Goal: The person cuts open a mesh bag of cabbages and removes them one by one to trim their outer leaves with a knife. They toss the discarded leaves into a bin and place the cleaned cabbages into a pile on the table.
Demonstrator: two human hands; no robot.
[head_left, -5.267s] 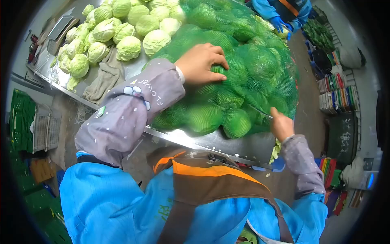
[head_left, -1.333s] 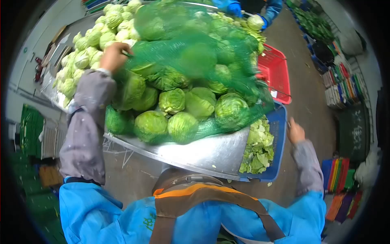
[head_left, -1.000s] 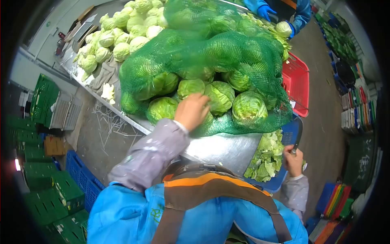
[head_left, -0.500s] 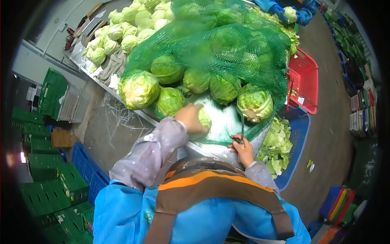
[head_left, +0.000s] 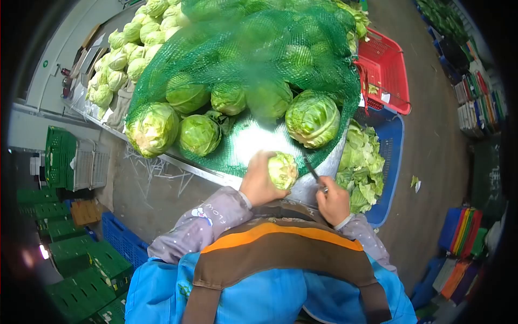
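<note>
My left hand (head_left: pixel 258 179) is wrapped round a small pale green cabbage (head_left: pixel 283 170) near the front edge of the metal table, its cut end partly towards me. In my right hand (head_left: pixel 333 201) is a knife (head_left: pixel 312 169); its dark blade points up and away, just right of the cabbage. Beyond both hands lies a green mesh bag (head_left: pixel 259 48), open towards me, with several cabbages in it. A large leafy cabbage (head_left: pixel 313 119) sits at the right of its mouth, and a round cabbage (head_left: pixel 200 135) at the left.
Trimmed cabbages (head_left: pixel 116 59) are heaped at the table's far left beside a grey cloth (head_left: pixel 120 110). To my right stand a blue crate (head_left: pixel 395 167) with loose leaves (head_left: pixel 359 167) and a red crate (head_left: pixel 388 65). Green crates (head_left: pixel 81 259) are stacked at lower left.
My left hand has brought the small cabbage nearer to my body and the knife. My right hand has turned, still gripping the knife. The whole view has shifted, and the other person is no longer visible.
</note>
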